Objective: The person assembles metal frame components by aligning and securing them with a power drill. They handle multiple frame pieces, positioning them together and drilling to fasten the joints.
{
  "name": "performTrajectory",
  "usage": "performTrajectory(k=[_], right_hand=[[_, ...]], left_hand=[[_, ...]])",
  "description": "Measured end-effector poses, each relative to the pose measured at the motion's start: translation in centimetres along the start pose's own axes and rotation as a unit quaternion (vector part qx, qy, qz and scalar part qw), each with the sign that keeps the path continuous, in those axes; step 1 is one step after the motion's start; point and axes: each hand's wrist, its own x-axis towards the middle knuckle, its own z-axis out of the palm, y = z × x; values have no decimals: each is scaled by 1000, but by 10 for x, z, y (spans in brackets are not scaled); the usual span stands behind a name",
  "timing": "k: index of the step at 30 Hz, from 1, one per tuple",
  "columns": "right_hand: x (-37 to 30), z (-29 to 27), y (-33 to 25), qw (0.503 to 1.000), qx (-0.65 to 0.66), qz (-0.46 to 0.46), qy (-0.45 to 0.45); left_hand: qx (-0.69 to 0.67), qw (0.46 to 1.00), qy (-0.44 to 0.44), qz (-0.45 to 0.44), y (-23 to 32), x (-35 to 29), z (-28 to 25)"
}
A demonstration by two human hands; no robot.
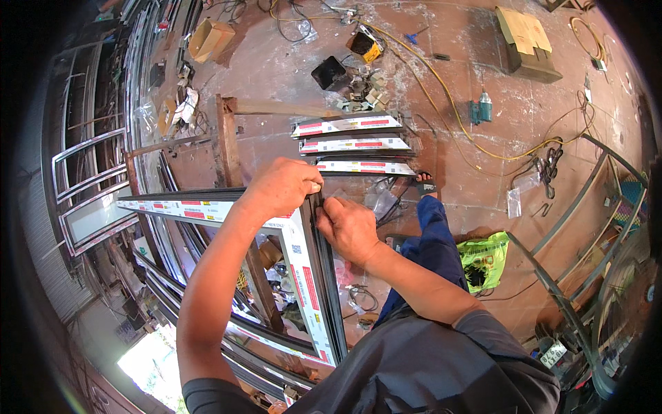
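A dark metal frame, its profiles faced with white and red film, is in front of me with one mitred corner near the middle of the view. Over that corner my left hand is bent, its fingers closed at the top edge. My right hand is closed against the outer dark side of the same corner, thumb and fingertips on the edge. Anything small between the fingers is hidden. Just beyond the hands lie several short film-covered profiles with angled ends, stacked side by side.
Rusty supports stand under the frame. Long profiles fill the left side. On the floor are a green power drill, a yellow hose, cardboard boxes and a bright green bag. A curved metal frame stands at right.
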Motion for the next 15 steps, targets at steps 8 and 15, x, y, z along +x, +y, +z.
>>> performTrajectory(k=[8, 15], right_hand=[[-2, 5, -3, 987, 111, 113, 5], [3, 11, -5, 982, 141, 124, 21]], left_hand=[[-284, 952, 30, -114, -22, -9, 14], [-264, 959, 52, -89, -26, -11, 18]])
